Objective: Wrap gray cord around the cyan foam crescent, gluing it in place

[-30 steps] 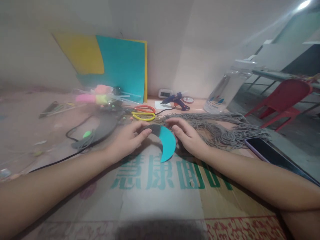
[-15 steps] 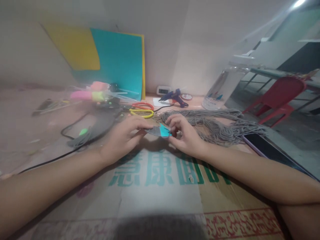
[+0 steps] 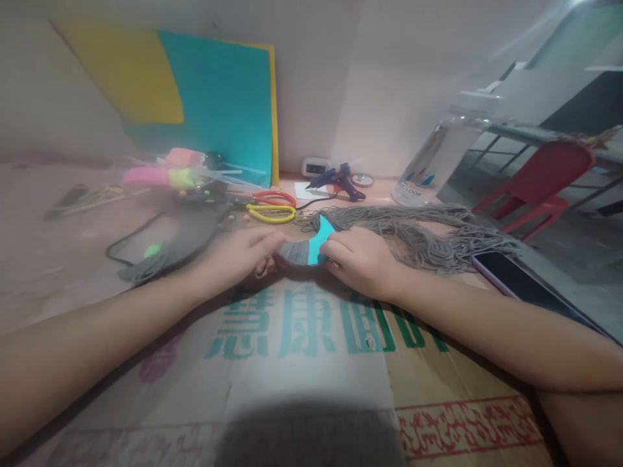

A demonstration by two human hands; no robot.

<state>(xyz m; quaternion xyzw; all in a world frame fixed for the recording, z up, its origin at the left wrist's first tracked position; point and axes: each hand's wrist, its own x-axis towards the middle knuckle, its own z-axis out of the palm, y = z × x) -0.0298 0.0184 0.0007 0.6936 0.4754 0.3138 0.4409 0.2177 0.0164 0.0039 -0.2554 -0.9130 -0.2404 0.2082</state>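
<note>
Between my hands is a curved turquoise cutout (image 3: 319,241), its left part wrapped in grey yarn. My left hand (image 3: 243,255) pinches the wrapped end between thumb and fingers. At the turquoise part, my right hand (image 3: 363,259) is closed, its curled fingers on the cutout's right edge and hiding that end. Whether a strand of yarn is also in the right fingers, I cannot tell. Just behind the right hand lies a loose bundle of grey yarn (image 3: 433,237).
Scissors (image 3: 271,207) with red and yellow handles and a glue gun (image 3: 343,181) lie behind my hands. A clear bottle (image 3: 433,162) stands back right, near a phone (image 3: 525,285). Turquoise and yellow sheets (image 3: 224,104) lean on the wall. Printed cardboard (image 3: 311,383) covers the table.
My right hand has turned so its back faces up, and its fingers have curled over the cutout. More of the turquoise tip shows, pointing upward. The camera view has shifted slightly.
</note>
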